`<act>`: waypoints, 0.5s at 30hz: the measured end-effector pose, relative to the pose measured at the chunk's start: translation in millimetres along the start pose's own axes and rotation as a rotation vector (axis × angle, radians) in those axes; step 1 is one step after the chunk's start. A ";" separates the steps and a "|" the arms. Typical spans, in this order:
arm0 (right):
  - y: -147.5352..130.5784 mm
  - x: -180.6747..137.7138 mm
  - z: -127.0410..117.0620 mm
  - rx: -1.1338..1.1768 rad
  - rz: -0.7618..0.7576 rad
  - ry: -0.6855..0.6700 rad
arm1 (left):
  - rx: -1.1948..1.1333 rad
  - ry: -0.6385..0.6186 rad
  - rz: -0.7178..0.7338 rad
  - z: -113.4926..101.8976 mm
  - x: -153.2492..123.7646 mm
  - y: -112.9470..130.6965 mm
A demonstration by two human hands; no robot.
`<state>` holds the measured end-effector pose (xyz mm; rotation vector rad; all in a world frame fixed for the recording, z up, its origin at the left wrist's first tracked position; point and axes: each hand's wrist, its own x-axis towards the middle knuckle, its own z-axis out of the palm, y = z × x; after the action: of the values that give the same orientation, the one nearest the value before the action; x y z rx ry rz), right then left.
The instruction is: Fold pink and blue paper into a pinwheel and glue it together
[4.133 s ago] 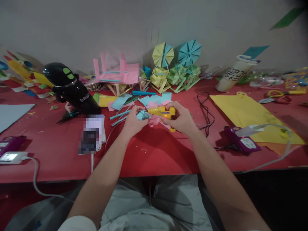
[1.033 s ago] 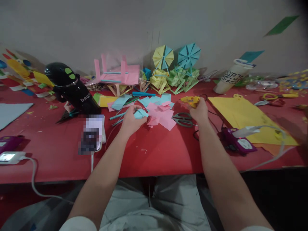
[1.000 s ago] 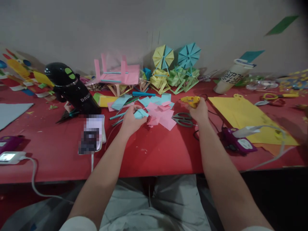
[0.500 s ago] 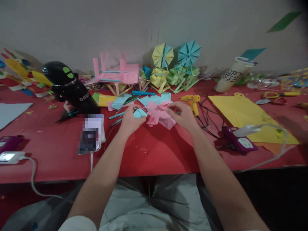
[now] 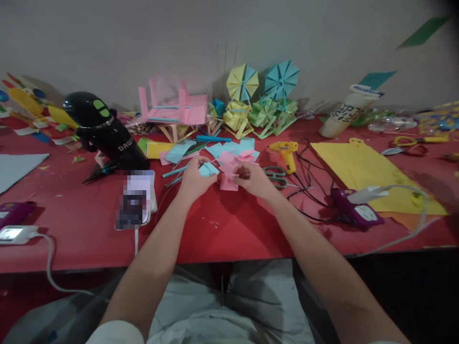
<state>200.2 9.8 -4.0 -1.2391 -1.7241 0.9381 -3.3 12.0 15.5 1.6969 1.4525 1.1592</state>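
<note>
Pinching a folded blue paper (image 5: pixel 209 168) in left hand (image 5: pixel 193 179), a pink paper square (image 5: pixel 228 182) in right hand (image 5: pixel 253 177)

The right hand (image 5: pixel 253 179) no longer holds the yellow glue gun (image 5: pixel 286 152). Four seconds ago it pressed the gun's nozzle to the blue folded piece (image 5: pixel 208 169) in the left hand (image 5: pixel 193 179). Now the gun stands alone on the counter, at 2 o'clock from the right hand. That hand is back at the centre, pinching a pink paper square (image 5: pixel 228 181) just beside the blue piece. The scissors (image 5: pixel 274 174), covered half a second ago, now show at its 3 o'clock.
</note>
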 end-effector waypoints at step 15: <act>-11.9 -8.1 -17.0 0.183 0.112 -0.096 | 0.001 -0.001 0.015 0.5 -0.3 -1.0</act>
<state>212.8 1.0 12.1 -1.1960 -1.6146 1.2107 -3.3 12.0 14.3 1.7118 1.4413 1.1657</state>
